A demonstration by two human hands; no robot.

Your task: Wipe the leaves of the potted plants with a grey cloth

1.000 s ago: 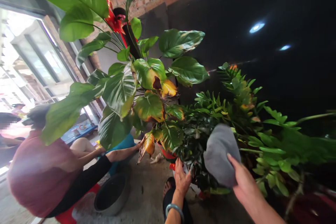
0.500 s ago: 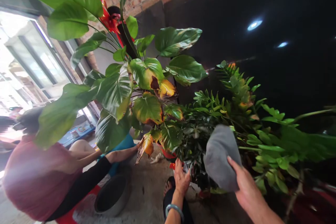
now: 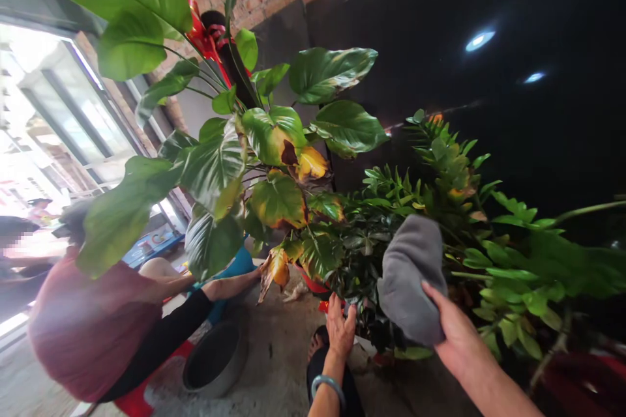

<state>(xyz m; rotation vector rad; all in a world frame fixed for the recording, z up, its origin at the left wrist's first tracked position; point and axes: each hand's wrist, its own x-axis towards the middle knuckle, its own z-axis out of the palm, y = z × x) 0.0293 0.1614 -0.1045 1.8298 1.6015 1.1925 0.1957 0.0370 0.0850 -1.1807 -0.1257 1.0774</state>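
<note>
In my right hand (image 3: 457,329) is a folded grey cloth (image 3: 411,283), gripped at its lower right edge between thumb and fingers. The cloth is held up in front of dark green foliage (image 3: 362,254). To its left, my left hand (image 3: 341,326) reaches forward with fingers stretched out and nothing visible in it. A light bangle (image 3: 328,386) circles that wrist. Just beyond its fingertips are a small red item (image 3: 323,307), not clear enough to name, and the rim of a red pot (image 3: 313,281).
A tall large-leaved plant (image 3: 278,199) with some browned, yellow leaves rises ahead. Feathery green plants (image 3: 518,273) spread at right before a dark glossy wall (image 3: 440,26). At left a person in a red shirt (image 3: 98,326) sits on a red stool (image 3: 137,397) beside a grey bucket (image 3: 215,358).
The grey cloth has risen slightly and its upper part now shows more folds. My left hand stays in nearly the same place, fingers still extended. The seated person appears slightly further right.
</note>
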